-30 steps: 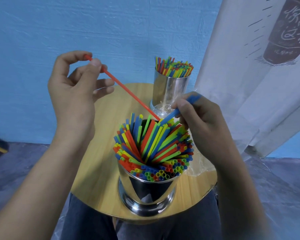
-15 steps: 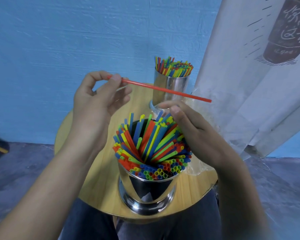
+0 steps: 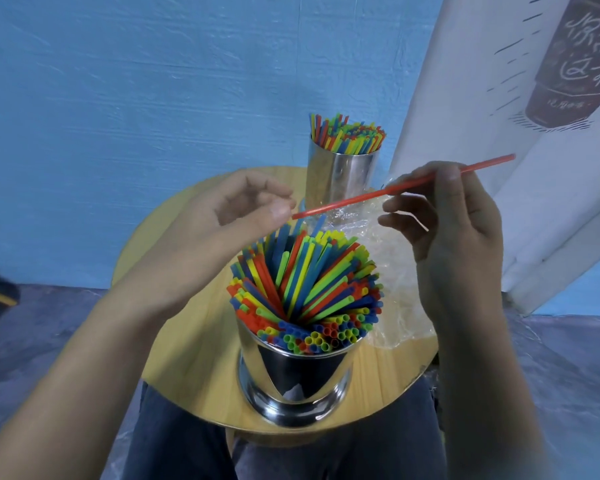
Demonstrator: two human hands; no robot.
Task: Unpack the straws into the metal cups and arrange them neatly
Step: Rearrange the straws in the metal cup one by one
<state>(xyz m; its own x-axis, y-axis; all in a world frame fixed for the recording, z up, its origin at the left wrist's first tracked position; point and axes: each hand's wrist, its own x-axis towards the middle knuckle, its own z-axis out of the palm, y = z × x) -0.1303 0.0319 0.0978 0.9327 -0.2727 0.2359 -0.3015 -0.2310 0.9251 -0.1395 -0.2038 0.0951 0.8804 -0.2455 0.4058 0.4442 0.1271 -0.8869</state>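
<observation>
The right hand (image 3: 461,237) pinches a red straw (image 3: 361,199) between thumb and forefinger, its other fingers loosely spread below. The straw runs slantwise, its far end sticking out up and to the right past that hand, its other end reaching across to the thumb tip of the left hand (image 3: 236,220). The left hand's fingers are curled; whether they grip the straw's end or only touch it cannot be told. Below and between both hands stands a metal cup (image 3: 291,372) crammed with coloured straws (image 3: 305,289) fanning outward. Beyond the hands a second metal cup (image 3: 340,178) holds more. Crumpled clear wrapping (image 3: 395,278) lies under the right hand on the round wooden table (image 3: 194,341)
</observation>
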